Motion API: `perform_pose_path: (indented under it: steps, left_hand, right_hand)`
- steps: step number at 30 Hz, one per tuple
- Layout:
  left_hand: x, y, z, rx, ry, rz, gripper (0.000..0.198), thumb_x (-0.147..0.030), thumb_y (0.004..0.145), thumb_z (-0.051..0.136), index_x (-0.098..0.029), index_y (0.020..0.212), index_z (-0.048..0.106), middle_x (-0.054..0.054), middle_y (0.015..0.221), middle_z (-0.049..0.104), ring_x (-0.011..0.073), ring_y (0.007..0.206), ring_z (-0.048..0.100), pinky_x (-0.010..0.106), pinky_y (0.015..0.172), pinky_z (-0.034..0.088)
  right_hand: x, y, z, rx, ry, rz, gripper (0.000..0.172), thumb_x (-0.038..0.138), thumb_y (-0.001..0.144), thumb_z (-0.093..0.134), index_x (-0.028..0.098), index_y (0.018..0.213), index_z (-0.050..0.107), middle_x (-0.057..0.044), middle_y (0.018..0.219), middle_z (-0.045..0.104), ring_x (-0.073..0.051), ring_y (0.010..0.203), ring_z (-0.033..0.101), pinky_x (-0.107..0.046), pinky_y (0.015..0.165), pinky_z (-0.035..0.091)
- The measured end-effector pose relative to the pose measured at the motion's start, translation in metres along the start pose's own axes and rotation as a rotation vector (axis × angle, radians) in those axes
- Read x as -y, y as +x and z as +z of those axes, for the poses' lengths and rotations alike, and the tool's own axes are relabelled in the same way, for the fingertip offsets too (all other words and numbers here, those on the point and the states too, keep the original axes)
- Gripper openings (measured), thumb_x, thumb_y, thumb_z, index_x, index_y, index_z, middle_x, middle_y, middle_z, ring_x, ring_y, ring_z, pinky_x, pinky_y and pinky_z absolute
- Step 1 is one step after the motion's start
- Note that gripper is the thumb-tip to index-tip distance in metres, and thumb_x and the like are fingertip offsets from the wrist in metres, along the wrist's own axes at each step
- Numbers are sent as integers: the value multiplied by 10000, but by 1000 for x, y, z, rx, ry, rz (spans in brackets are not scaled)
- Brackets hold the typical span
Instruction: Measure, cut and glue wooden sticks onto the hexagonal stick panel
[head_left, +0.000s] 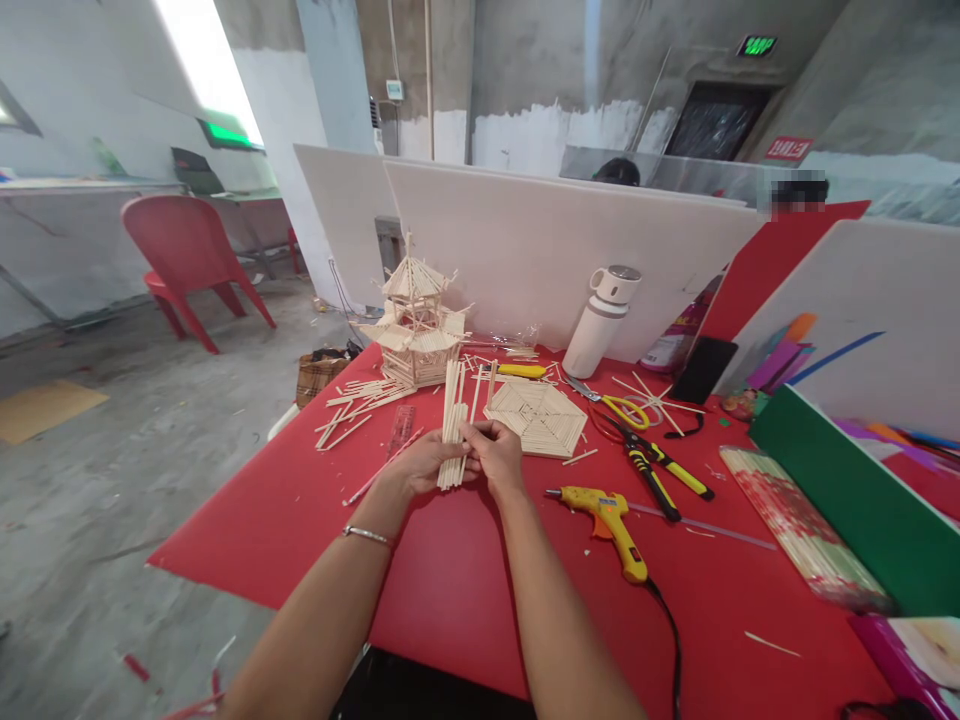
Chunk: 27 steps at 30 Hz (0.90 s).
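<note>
Both my hands meet over the red table [420, 580], closed round a bundle of thin wooden sticks [452, 420] that stands nearly upright. My left hand [424, 465] wraps the lower part of the bundle; a bracelet sits on that wrist. My right hand [496, 452] pinches the sticks from the right side. Just beyond my right hand lies a flat hexagonal panel of sticks [536, 415]. A small wooden stick pagoda [415, 320] stands behind the bundle, with loose sticks [352, 410] scattered to its left.
A yellow glue gun [609, 515] with a black cord lies right of my arms. Pliers [660, 470], yellow-handled scissors [619, 405] and a white bottle [604, 320] sit further back. White partition boards [555, 240] stand behind; a red chair [187, 260] is at left.
</note>
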<state>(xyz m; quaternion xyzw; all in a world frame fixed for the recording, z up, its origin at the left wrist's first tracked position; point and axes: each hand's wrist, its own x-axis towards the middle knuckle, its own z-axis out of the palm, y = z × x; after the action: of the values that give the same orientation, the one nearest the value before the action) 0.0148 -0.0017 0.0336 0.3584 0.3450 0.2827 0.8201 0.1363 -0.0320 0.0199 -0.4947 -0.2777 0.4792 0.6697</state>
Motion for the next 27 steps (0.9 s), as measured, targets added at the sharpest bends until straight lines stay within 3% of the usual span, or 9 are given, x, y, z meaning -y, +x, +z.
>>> perform_pose_path:
  steps: [3, 6, 9, 13, 16, 22, 27]
  left_hand:
    - [-2, -2, 2, -18, -13, 0, 153, -30, 732, 724, -70, 856, 645, 113, 688, 713, 219, 577, 711, 350, 588, 619]
    - [-5, -4, 4, -35, -40, 8, 121, -34, 758, 707, -65, 858, 647, 117, 706, 716, 213, 581, 710, 345, 587, 622]
    - [-8, -7, 5, 1, -76, 1, 147, -47, 781, 693, -71, 918, 648, 120, 757, 726, 212, 609, 717, 346, 593, 624]
    - [-10, -6, 4, 0, -67, -11, 161, -45, 805, 644, -67, 964, 642, 124, 754, 729, 214, 601, 716, 345, 588, 620]
    - [-8, -5, 3, -34, -23, -10, 157, -54, 811, 628, -68, 967, 635, 116, 693, 716, 227, 580, 713, 353, 579, 616]
    - [-6, -1, 1, -45, -32, -16, 155, -65, 805, 639, -82, 959, 631, 134, 740, 727, 250, 658, 734, 367, 608, 622]
    - [-10, 1, 0, -130, -95, 87, 115, -63, 823, 603, -77, 932, 637, 132, 790, 731, 232, 677, 733, 369, 621, 625]
  right_hand:
    - [3, -2, 0, 12, 19, 16, 416, 466, 554, 865, 166, 705, 620, 45, 546, 594, -75, 403, 447, -198, 355, 354]
    - [5, -2, -1, 50, 4, 5, 418, 569, 676, 764, 169, 698, 644, 56, 498, 531, -74, 401, 423, -202, 375, 356]
    - [5, 0, -3, 36, 5, -40, 445, 607, 763, 655, 169, 691, 677, 2, 586, 610, -102, 512, 531, -215, 469, 431]
    - [2, 2, -5, 80, 38, 26, 322, 492, 693, 731, 177, 736, 685, 39, 548, 576, -91, 463, 486, -213, 444, 394]
    - [0, 0, -3, 100, 25, -5, 281, 402, 639, 783, 174, 779, 699, 18, 648, 652, -104, 542, 552, -223, 508, 442]
    - [4, -2, -2, 4, 3, -55, 284, 423, 658, 775, 175, 743, 666, -9, 709, 688, -139, 612, 599, -255, 575, 481]
    - [8, 1, -8, -81, -27, -160, 317, 486, 736, 708, 193, 817, 621, 5, 670, 680, -155, 599, 606, -277, 614, 481]
